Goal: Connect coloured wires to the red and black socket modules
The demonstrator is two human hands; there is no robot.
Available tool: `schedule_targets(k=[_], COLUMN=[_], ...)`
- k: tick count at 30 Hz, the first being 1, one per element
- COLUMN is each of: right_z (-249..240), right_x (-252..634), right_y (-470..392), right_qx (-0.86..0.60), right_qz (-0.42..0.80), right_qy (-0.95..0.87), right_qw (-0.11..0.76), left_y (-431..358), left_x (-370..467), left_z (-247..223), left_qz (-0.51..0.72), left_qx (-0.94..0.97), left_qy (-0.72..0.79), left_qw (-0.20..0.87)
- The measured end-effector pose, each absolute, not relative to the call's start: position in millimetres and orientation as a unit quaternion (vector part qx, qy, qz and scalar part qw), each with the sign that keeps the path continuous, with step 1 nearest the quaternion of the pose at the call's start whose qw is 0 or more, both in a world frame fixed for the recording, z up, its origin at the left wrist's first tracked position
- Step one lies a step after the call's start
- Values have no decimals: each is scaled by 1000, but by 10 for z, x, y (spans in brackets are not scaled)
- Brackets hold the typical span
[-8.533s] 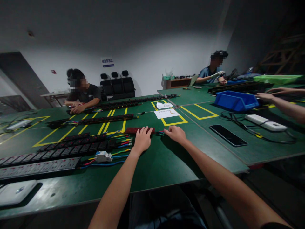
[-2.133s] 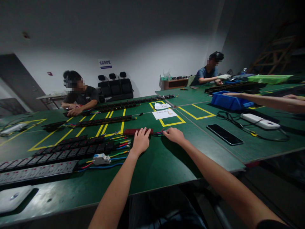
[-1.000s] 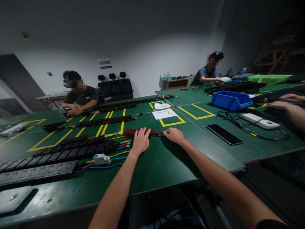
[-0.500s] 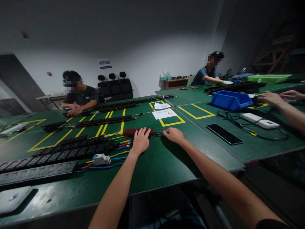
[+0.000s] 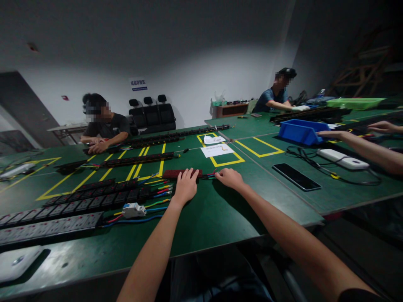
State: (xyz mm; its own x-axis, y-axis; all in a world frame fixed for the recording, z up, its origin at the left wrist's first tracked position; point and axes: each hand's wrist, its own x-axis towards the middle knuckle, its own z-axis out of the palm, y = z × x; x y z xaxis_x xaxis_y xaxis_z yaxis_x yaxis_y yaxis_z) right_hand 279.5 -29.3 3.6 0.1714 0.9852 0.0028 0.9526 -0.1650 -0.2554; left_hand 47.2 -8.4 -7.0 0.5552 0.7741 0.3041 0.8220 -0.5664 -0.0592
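My left hand (image 5: 186,187) lies over the right part of a flat dark red strip (image 5: 171,173), its fingers stretched out and slightly spread on top. Several thin coloured wires (image 5: 206,176) run from the strip's right end. My right hand (image 5: 231,178) has its fingers closed on the far ends of these wires; the exact tips are hidden. To the left of my arms lie power strips (image 5: 53,226) with blue, red and green leads. A white circuit breaker (image 5: 134,210) sits among the leads.
The green table (image 5: 214,226) bears yellow tape outlines, paper sheets (image 5: 216,150), a phone (image 5: 296,176), a white power bank (image 5: 343,159) with a cable, and a blue bin (image 5: 304,132). Another person's hands (image 5: 333,135) work at the right. Two people (image 5: 107,126) (image 5: 273,98) sit across the table.
My hands stay in the same place on the strip and wires. At the right, a neighbour's hand has reached left to the blue bin. The gloved hand across the table has shifted slightly.
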Motion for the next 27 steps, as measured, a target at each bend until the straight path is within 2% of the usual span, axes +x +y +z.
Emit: schedule_targets(k=[27], right_z=[38], right_x=[2789], right_y=[-297], right_qx=[-760], right_qz=[79], right_qy=[-638], right_qw=[99], left_y=[-92], left_x=[481], left_z=[-56], left_qz=[-121], left_qx=[-874], left_qy=[-461], left_qw=[92])
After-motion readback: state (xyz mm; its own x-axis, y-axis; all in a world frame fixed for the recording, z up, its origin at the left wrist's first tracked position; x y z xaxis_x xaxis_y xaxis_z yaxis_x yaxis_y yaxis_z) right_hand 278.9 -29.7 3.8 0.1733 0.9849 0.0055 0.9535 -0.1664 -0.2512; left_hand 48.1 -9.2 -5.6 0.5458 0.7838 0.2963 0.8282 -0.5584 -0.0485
